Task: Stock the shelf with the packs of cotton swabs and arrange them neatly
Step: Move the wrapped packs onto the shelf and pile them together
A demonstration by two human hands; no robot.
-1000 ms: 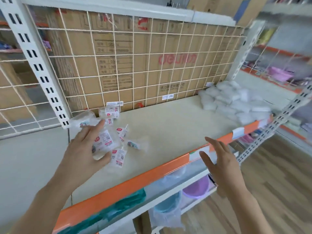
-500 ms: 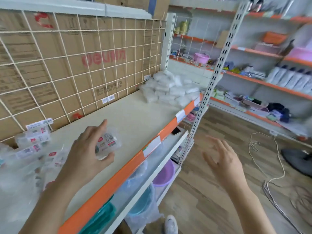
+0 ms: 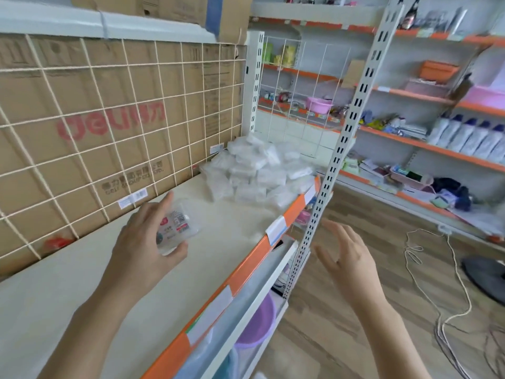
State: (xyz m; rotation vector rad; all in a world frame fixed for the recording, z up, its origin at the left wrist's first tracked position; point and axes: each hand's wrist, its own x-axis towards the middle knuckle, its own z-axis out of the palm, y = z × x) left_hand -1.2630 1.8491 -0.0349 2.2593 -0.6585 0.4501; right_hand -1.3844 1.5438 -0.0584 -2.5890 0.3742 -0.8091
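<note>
Clear plastic: one pack of cotton swabs (image 3: 175, 228), red-and-white label up, over the near-left part of the shelf (image 3: 82, 283).
Hands: two, and both bare forearms run off the bottom edge.
Left hand (image 3: 144, 242): it's got the pack! The thumb is hooked round the near edge and the fingers are curled over the far side.
Pack against grip: it sticks out to the right of the palm, pinched between thumb and fingers. I cannot tell whether its underside touches the board.
Right hand (image 3: 347, 258): nothing in it. The fingers are spread and nearly straight, out in the air right of the shelf's front edge and just near the slotted post (image 3: 336, 149).
Heap (image 3: 254, 173): one pile of white packs at the far right end of the shelf, up against the wire grid (image 3: 109, 105) and well apart from the held pack.
Price tags (image 3: 276, 231): three white ones on the orange front strip (image 3: 246, 266).
Hard to make out: the heap blurs into one pale mass, so there's no counting its packs. The label print is too small to read.
Hidden: the left hand covers the pack's left part. A purple basin (image 3: 259, 324) below is half behind the lower shelf's rim.
Behind the grid: one large cardboard box (image 3: 68, 91) with red lettering.
Floor, right: a white cord (image 3: 451, 283) trails across the wood.
</note>
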